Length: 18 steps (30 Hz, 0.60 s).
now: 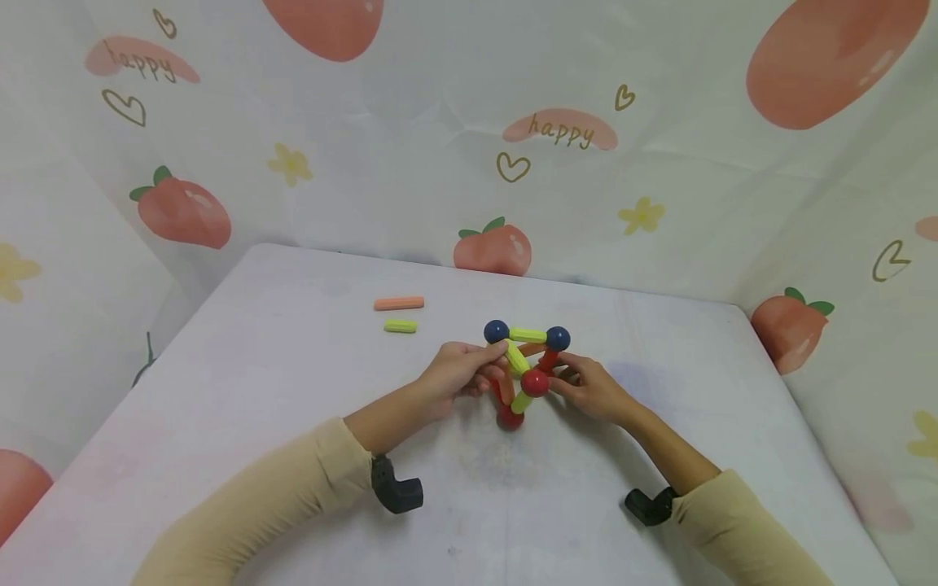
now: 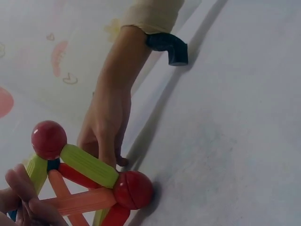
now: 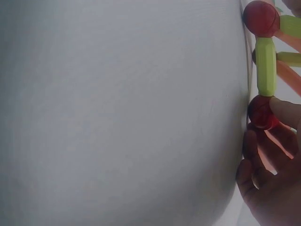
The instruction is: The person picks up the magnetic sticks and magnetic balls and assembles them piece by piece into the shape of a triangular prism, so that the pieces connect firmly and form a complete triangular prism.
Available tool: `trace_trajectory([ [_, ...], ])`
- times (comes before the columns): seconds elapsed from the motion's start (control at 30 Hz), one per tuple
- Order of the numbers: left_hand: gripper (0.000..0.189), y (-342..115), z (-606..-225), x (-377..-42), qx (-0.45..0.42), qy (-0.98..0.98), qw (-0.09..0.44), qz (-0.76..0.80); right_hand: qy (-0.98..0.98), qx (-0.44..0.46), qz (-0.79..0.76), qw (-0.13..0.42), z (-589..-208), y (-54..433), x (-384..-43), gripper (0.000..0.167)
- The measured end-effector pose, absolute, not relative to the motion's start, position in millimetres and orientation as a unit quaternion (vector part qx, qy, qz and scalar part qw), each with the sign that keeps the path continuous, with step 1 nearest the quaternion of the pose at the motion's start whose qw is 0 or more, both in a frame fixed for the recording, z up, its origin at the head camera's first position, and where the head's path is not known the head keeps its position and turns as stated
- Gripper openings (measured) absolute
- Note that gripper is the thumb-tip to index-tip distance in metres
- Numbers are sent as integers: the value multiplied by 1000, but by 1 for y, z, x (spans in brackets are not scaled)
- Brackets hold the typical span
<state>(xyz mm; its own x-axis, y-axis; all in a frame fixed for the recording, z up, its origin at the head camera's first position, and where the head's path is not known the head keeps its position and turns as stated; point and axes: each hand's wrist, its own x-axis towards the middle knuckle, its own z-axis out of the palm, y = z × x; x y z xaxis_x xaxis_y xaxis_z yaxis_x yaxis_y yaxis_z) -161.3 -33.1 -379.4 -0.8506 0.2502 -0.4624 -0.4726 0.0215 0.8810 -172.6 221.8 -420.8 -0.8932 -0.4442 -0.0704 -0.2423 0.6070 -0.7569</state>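
A frame of magnetic building sticks and balls stands between both hands, above the white table. Its top corners are blue balls (image 1: 496,332) joined by a yellow-green stick (image 1: 528,334). Red balls (image 1: 510,417) mark lower and nearer corners, with orange and red sticks between. My left hand (image 1: 458,376) pinches the left side of the frame at a slanted yellow-green stick (image 1: 517,358), just below the left blue ball. On the opposite side, my right hand (image 1: 595,391) holds a red ball (image 3: 263,112) between thumb and fingers. The fingers partly hide the rear sticks.
Farther back on the table (image 1: 308,325) lie a loose orange stick (image 1: 399,303) and a shorter yellow-green stick (image 1: 400,326), left of the frame. A fruit-print cloth (image 1: 410,163) hangs behind the table. Dark camera mounts (image 1: 396,486) sit on both wrists.
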Motion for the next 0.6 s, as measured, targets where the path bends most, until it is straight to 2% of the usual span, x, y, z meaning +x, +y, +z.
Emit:
trace_trajectory([
  [0.33,30,-41,-390,-166,-40,710,227,666,890,-184,-396,131,-421,222,-172,44],
  [0.47,25,-47,-404,-168,33,763,254,593,891,-192,-392,124,-421,222,-173,41],
  [0.6,32,-50,-412,-166,121,791,290,525,889,-202,-392,125,-420,222,-174,41],
])
